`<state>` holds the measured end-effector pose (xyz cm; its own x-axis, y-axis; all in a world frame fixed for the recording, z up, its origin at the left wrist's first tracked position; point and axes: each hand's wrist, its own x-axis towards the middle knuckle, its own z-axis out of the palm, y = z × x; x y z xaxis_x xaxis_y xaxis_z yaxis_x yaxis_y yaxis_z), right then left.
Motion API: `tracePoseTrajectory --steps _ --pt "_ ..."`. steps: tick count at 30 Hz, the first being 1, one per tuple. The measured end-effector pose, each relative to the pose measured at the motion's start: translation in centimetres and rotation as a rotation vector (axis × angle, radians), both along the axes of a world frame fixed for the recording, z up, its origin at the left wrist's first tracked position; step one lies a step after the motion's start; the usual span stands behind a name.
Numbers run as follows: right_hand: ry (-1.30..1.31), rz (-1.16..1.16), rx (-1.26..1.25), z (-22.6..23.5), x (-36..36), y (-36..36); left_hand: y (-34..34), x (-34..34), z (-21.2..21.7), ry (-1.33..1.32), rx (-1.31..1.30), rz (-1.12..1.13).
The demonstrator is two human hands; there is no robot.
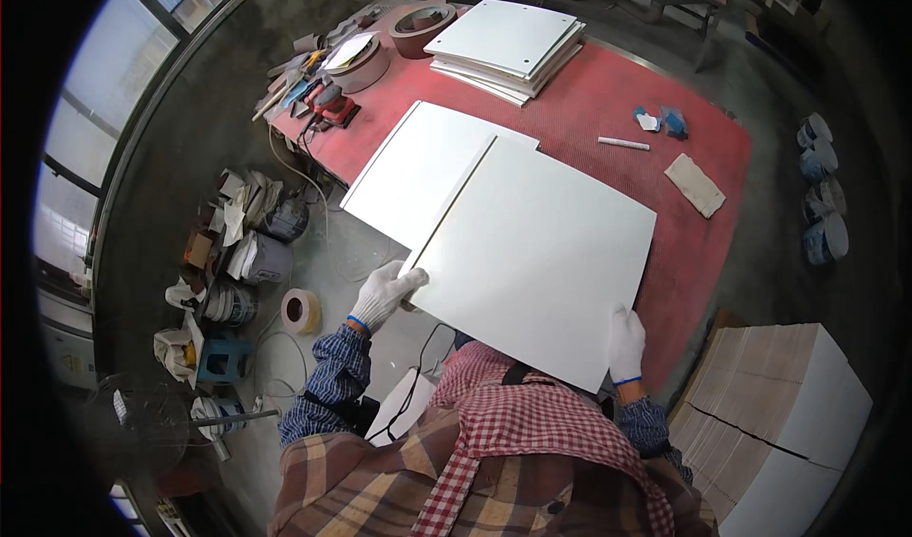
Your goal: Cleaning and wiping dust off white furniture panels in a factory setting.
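Note:
A large white panel (546, 257) is held tilted in front of me, a groove running along its left edge. My left hand (385, 292), in a white knit glove, grips its near left corner with the thumb on top. At the near right edge, my gloved right hand (626, 343) is closed on the same panel; part of its fingers is hidden. Another white panel (418, 162) lies on the red table (698, 143), partly covered by the held one.
A stack of white panels (508, 38) stands at the table's back, beside abrasive rolls (423, 28) and a red sander (332, 106). A cloth (694, 185) and a white stick (624, 143) lie right. Stacked boards (769, 413) rise at my right; buckets (258, 257) stand left.

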<state>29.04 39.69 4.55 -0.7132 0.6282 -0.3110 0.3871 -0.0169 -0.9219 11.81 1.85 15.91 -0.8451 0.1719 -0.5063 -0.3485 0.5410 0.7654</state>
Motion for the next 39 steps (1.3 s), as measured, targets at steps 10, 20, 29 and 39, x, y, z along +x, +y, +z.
tracePoseTrajectory --steps 10,20,29,39 --pt "-0.087 0.057 0.174 -1.4 -18.3 -14.1 -14.5 -18.3 -5.8 0.133 -0.265 0.013" --pt "-0.296 0.061 0.312 -1.6 -25.3 -18.9 -18.2 -28.3 -7.9 0.044 -0.428 -0.15" --pt "-0.668 0.321 0.597 0.3 -27.4 -17.8 -18.4 -33.1 -8.0 0.255 -0.843 -0.436" --pt "-0.584 0.111 0.446 -2.2 -30.2 -15.8 -18.1 -35.0 -15.0 -0.077 -0.308 -0.14"
